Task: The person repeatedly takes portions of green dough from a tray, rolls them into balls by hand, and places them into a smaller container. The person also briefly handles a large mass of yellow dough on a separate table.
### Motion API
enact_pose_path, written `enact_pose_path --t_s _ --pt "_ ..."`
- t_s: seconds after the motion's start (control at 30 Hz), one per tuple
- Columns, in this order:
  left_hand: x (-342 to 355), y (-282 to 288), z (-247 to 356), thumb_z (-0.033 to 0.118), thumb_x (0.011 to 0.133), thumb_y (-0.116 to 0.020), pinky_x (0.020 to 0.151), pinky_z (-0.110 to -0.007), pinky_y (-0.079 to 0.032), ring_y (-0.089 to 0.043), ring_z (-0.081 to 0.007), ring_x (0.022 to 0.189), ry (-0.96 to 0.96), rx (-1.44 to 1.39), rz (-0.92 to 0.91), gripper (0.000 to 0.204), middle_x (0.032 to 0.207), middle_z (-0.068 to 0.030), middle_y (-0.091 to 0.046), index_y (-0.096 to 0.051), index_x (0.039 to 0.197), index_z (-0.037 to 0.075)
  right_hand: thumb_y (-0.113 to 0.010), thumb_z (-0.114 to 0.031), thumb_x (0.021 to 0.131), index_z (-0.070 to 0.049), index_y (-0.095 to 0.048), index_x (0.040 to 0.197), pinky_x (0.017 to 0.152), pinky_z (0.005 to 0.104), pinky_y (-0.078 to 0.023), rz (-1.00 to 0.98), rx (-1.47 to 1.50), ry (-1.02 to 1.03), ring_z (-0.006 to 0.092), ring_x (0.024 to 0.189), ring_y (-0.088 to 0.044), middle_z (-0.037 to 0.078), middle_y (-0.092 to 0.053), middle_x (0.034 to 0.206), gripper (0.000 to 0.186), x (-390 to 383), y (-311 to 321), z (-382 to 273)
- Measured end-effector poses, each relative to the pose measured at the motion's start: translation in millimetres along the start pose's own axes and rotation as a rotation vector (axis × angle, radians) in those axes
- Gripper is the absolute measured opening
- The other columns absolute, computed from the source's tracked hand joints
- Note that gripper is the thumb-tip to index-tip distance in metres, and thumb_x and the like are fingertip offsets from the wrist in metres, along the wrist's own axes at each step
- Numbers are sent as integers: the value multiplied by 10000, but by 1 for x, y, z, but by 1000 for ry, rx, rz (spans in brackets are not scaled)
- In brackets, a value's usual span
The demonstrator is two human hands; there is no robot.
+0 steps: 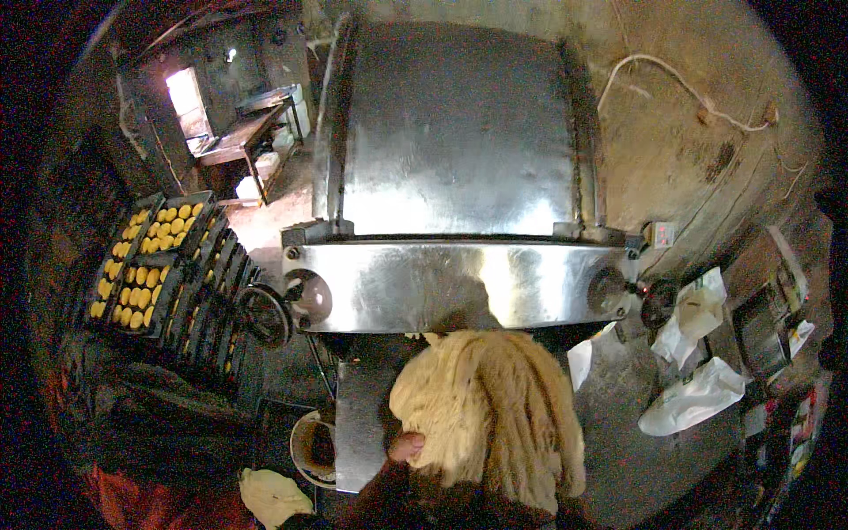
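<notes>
A large, folded mass of pale yellow dough hangs in thick ridges in front of me, its upper edge against the lower front of a metal dough roller machine. At the dough's lower left side, my left hand grips it; only part of the hand shows, the rest lies in shadow or behind the dough. My right hand cannot be seen; the dough and the dark lower edge hide that area. Above the front panel rises the machine's wide, sloping metal plate.
Stacked dark trays of round yellow pieces stand at left, by a handwheel. A bucket and a pale lump sit lower left. White plastic bags lie at right. A wooden table stands far left.
</notes>
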State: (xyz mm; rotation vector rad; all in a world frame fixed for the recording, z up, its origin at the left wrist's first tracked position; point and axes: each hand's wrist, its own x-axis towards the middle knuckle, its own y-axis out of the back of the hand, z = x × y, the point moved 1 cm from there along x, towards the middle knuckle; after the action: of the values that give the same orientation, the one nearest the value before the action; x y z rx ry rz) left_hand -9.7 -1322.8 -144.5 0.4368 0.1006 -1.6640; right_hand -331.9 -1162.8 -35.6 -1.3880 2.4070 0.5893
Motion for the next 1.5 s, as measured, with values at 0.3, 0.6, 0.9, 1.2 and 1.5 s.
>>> enact_pose_path --t_s 0.3,0.6,0.9,1.2,1.5 --pt "110 48 514 289 889 -495 883 -475 -454 -556 -364 1058 -940 19 178 419 1149 -214 -571 -500 1199 6 -549 -430 862 -11 -620 986 675 485 -493 88 -222 825 352 737 -624 192 -641 862 443 15 18 -338" --pt "155 168 713 277 862 -509 841 -495 -482 -587 -391 1009 -865 812 715 389 1065 -245 -601 -551 1127 -5 -553 -465 860 7 -621 972 676 500 -495 685 -744 1536 370 727 -625 214 -637 824 490 155 -150 -622" --pt "214 2 611 517 799 -577 965 -555 -412 -359 -450 1276 -951 999 457 655 1456 -188 -281 -417 1369 236 -536 -387 851 16 -628 1004 776 479 -513 137 -1200 1127 382 878 -630 246 -636 939 441 210 -248 -519" --pt "239 43 539 322 857 -573 945 -506 -440 -414 -426 1227 -1212 919 453 512 1473 -142 -266 -434 1348 275 -565 -402 861 -197 -459 1312 949 532 -398 -173 -990 1281 419 1093 -516 241 -516 1164 507 130 -179 -463" --pt "254 70 556 419 926 -463 989 -612 -348 -500 -429 1166 -913 1270 346 617 1514 -143 -197 -197 1469 297 -556 -279 826 -81 -524 1172 531 417 -541 259 -1165 1343 312 687 -661 152 -634 805 399 199 -300 -485"
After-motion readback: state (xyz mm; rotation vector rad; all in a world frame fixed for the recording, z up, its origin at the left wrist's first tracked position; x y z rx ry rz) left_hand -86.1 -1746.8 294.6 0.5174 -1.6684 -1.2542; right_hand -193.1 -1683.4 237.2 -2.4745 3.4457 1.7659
